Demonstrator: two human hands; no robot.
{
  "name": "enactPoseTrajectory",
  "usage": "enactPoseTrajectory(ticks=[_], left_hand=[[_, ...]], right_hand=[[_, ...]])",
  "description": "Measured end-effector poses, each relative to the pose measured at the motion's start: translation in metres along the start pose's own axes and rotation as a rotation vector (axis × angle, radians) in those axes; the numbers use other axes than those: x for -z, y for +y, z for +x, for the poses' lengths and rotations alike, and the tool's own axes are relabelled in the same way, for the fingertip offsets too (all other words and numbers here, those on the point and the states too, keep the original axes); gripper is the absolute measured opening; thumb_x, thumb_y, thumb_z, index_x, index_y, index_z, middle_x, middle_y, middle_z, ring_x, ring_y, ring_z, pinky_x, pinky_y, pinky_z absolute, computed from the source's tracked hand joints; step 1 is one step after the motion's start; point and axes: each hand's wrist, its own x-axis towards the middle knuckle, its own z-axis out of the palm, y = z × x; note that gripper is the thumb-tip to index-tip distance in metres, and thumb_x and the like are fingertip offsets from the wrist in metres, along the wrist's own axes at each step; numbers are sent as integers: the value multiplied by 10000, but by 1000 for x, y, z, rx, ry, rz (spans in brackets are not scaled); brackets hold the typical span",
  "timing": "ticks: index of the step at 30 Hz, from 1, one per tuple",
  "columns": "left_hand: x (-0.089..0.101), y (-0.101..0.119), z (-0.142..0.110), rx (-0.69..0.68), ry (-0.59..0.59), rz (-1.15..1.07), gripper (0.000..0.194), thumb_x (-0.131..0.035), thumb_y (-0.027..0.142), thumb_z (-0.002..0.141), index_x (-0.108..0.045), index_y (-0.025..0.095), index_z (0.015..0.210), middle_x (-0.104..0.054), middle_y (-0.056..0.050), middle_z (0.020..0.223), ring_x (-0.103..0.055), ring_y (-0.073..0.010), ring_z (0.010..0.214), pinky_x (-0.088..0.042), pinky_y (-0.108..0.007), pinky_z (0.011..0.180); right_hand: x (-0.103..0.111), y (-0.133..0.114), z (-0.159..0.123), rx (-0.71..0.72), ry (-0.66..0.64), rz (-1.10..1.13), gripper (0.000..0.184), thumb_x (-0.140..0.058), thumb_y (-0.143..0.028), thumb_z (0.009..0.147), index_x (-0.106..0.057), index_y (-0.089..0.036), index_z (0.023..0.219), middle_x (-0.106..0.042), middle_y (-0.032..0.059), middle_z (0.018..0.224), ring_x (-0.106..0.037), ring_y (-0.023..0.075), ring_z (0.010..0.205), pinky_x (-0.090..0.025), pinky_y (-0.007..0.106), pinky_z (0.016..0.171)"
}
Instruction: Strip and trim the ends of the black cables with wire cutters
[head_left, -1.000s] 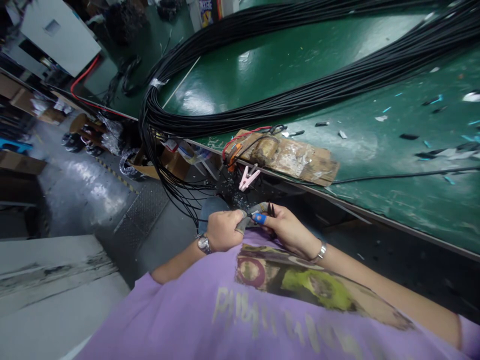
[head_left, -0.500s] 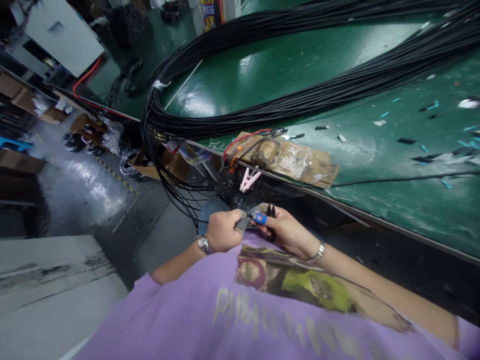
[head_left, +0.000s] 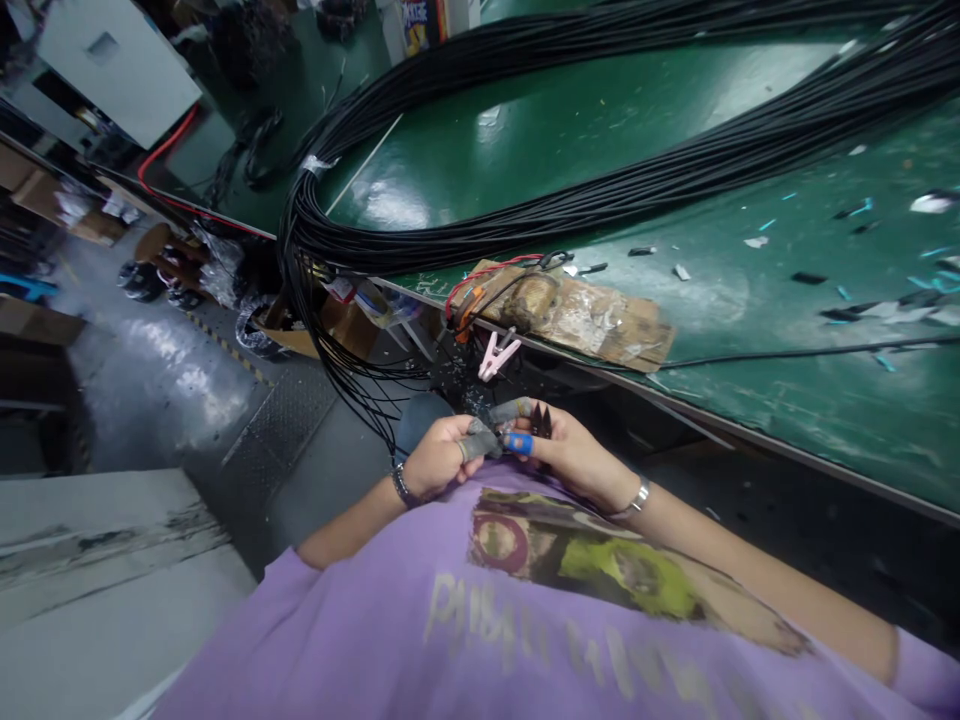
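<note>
In front of the purple shirt, my left hand (head_left: 435,458) is closed in a pinch, with grey covers on its fingertips. A thin black cable from the hanging strands (head_left: 360,395) leads to it; the fingers hide most of that cable. My right hand (head_left: 574,450) meets it fingertip to fingertip, also closed. A blue band (head_left: 518,443) wraps its thumb and a grey cover its index finger. Held within the right hand is a small black tool with two pointed tips (head_left: 541,420), like snips; its handle is mostly hidden. Details between the fingertips are too small to tell.
A big bundle of black cables (head_left: 480,245) loops over the green table (head_left: 465,150). At the table edge are a taped wooden block (head_left: 592,320) and a pink clip (head_left: 498,356). Cable scraps (head_left: 810,278) lie on the right. A grey-blue bin (head_left: 422,418) stands below the hands.
My left hand has turned at the wrist and lowered a little, showing its covered fingertips. My right hand keeps the black tool and has barely moved. The view has shifted slightly.
</note>
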Motion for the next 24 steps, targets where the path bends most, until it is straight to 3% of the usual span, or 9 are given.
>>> enactPoseTrajectory(ticks=[6, 10, 16, 20, 24], left_hand=[[6, -2, 1, 67, -102, -119, 376, -710, 460, 596, -509, 143, 616, -404, 79, 354, -232, -17, 281, -108, -180, 314], [12, -3, 1, 173, -226, -192, 326, -720, 394, 573, -560, 124, 662, -384, 77, 326, -203, -17, 270, -59, -188, 320], [13, -6, 0, 248, -343, -124, 388, -726, 470, 593, -556, 128, 664, -380, 76, 332, -196, -21, 268, -79, -193, 319], [9, -4, -5, 106, -259, 96, 414, -741, 485, 600, -519, 136, 622, -418, 68, 418, -291, -23, 359, -191, -171, 372], [7, 3, -9, -168, -81, 351, 389, -707, 475, 650, -530, 130, 625, -471, 44, 533, -374, -44, 491, -292, -167, 456]], right_hand=[[2, -7, -4, 50, -33, -183, 328, -802, -394, 567, -598, -154, 656, -521, -51, 482, -390, 60, 439, -285, 212, 441], [5, -5, -1, -24, -165, -168, 325, -780, -421, 596, -632, -139, 659, -552, -28, 493, -406, 62, 437, -299, 208, 446], [7, -2, 2, -177, -309, -40, 267, -778, -340, 559, -604, -142, 599, -582, -15, 498, -411, 55, 393, -259, 191, 392], [9, -3, 3, -260, -295, -31, 211, -734, -300, 560, -598, -138, 572, -578, -10, 483, -396, 50, 375, -239, 187, 371], [11, -5, 1, -159, -89, -90, 241, -763, -298, 541, -590, -154, 628, -531, -44, 484, -381, 49, 400, -255, 190, 387]])
